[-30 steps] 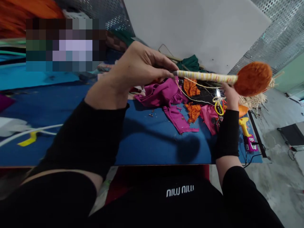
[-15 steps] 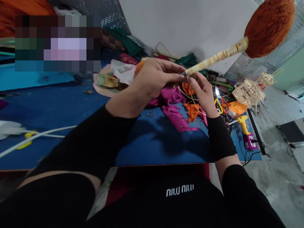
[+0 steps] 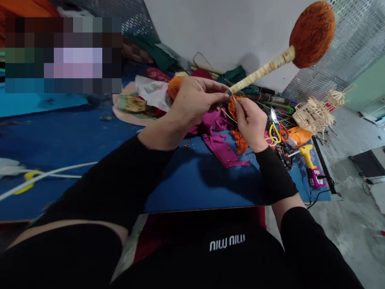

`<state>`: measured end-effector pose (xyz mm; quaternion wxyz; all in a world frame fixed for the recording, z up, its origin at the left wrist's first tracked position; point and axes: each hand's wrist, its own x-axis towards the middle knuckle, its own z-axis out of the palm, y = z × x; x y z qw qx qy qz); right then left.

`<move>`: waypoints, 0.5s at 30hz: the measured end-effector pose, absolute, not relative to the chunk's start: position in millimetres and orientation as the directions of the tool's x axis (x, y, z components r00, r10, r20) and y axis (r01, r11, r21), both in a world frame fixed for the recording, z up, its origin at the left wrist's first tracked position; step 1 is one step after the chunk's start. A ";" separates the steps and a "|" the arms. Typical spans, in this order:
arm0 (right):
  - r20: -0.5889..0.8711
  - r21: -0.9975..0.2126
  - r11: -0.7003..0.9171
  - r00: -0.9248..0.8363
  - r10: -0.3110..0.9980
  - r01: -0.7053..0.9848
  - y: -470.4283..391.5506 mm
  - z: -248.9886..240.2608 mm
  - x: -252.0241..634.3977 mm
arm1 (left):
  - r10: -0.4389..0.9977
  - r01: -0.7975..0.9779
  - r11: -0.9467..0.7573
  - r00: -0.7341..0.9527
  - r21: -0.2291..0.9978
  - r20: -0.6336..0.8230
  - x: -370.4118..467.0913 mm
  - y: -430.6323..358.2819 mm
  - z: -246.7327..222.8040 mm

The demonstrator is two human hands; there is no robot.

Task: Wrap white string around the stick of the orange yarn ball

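A stick handle [image 3: 261,72] wound with yellow, white and red strands slants up to the right, topped by a rounded head [image 3: 313,34] covered in orange patterned cloth. My left hand [image 3: 192,98] is closed around the handle's lower end, thumb and fingers pinching it. Just below that end, my right hand [image 3: 252,122] is closed in a pinch on a thin strand, most of which its fingers hide. Under both hands lie magenta cloth [image 3: 224,150] and an orange cloth scrap [image 3: 240,143].
Scissors [image 3: 275,127] with yellow and red handles lie right of my right hand. A yellow glue gun [image 3: 306,154] and a lattice of thin wooden sticks [image 3: 311,116] are at the table's right end. White cable [image 3: 51,171] crosses the left side. Fabric pieces lie behind my left hand.
The orange head and wrapped handle have shifted left and look smaller. My right hand has moved left, turned, and closed more tightly near the handle's end. My left hand keeps its grip.
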<state>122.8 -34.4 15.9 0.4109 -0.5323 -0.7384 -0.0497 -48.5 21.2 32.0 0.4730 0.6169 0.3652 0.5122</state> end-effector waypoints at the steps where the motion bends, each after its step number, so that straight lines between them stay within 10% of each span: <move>1: 0.665 -0.355 0.438 -0.107 0.739 0.826 -33.7 14.8 124.0 | 0.934 -0.010 -0.302 0.198 0.953 0.298 -47.1 21.9 29.7; 15: 0.705 -0.229 0.438 -0.162 0.690 0.869 -39.8 29.1 137.3 | 0.878 0.228 -0.472 0.209 0.852 0.430 -37.6 20.9 30.0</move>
